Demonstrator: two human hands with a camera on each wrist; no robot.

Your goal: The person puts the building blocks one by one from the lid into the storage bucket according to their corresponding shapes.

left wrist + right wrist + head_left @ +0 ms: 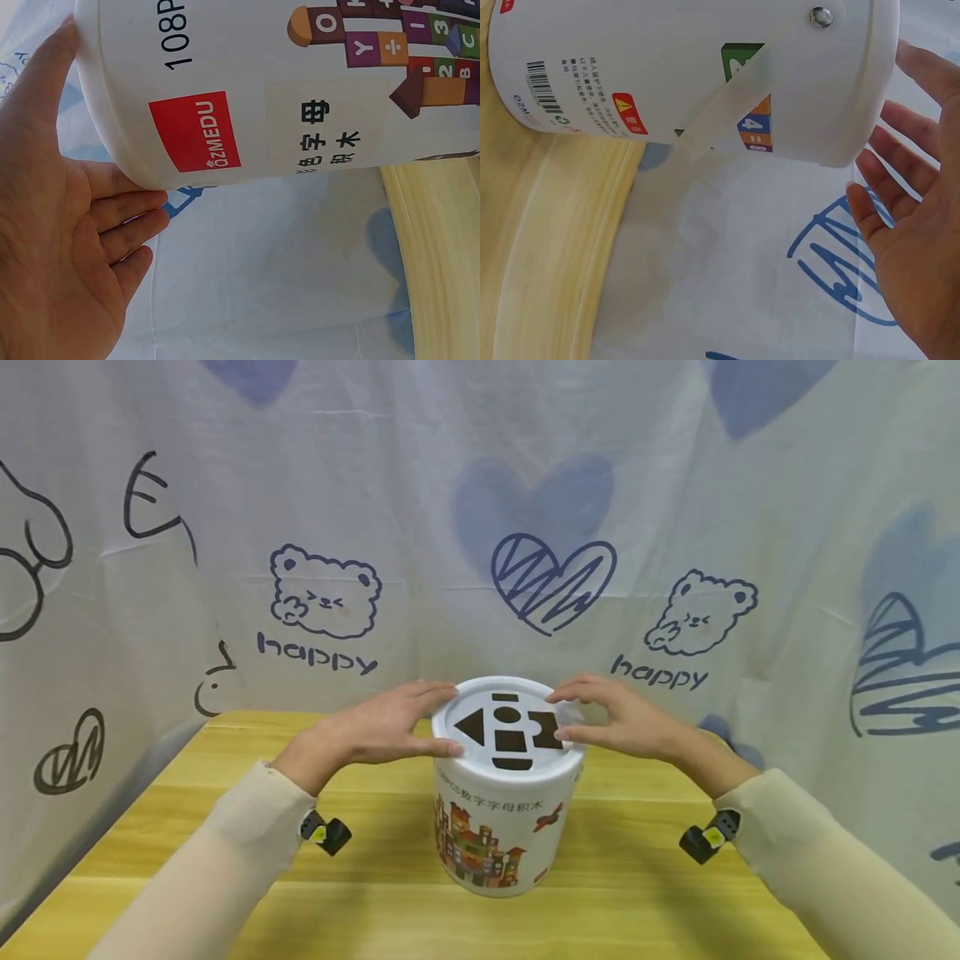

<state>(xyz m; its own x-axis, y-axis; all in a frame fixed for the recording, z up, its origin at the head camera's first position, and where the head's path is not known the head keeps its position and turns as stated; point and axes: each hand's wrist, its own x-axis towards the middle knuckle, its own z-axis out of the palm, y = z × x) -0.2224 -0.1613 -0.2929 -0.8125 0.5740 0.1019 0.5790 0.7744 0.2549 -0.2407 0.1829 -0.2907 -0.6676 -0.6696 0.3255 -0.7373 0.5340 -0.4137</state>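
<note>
A white cylindrical bucket (498, 835) of building blocks, printed with colourful block pictures, stands upright on the wooden table. Its round white lid (480, 762) is on, with dark shaped cut-outs, among them a triangle and a circle. My left hand (382, 727) grips the lid's left rim, thumb in front and fingers behind. On the right side, my right hand (630, 718) rests its loosely bent fingers at the lid's edge, thumb tip over the top. A red label (196, 132) shows in the left wrist view.
The pale wooden table (360, 893) extends around the bucket. Behind it hangs a light cloth (420, 527) with hearts and bear drawings. A translucent carrying strap (727, 97) hangs across the bucket's side from a metal stud (820, 17).
</note>
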